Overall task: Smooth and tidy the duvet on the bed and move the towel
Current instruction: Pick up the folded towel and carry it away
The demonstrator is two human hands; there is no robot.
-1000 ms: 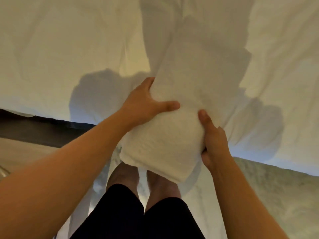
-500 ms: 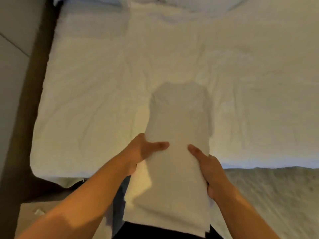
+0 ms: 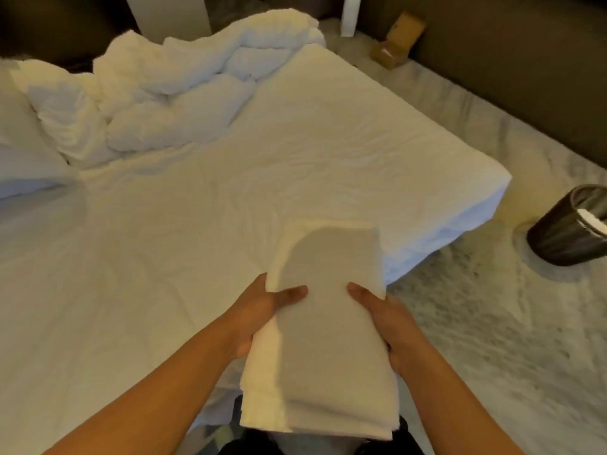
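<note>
Both hands (image 3: 323, 318) grip the unlabelled, seemingly folded towel (image 3: 323, 343).

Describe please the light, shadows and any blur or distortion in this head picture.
Head view: warm, dim, yellowish light; a grey shadow lies across the top of the folded towel that the left hand and right hand hold; the bin throws a soft shadow on the carpet; wide-angle bending at the edges; slightly soft overall.
</note>
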